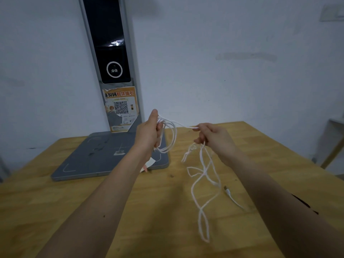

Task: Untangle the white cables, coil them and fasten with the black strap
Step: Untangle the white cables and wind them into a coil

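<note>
Both my hands are raised above the wooden table (55,198) with the white cables (202,175) strung between them. My left hand (149,133) is closed around a small bundle of cable loops that hang below it. A taut strand runs from there to my right hand (212,136), which pinches it. Below the right hand, tangled loops dangle down to the tabletop. A USB plug end (228,190) of a cable lies on the wood. A dark strip (305,203) shows behind my right forearm; I cannot tell if it is the black strap.
A grey scanner device with a flat base plate (104,157) and a tall upright column (111,53) stands at the table's back left, against a white wall. A small white paper tag (149,163) lies at the plate's front edge. A pale shelf stands at the far right.
</note>
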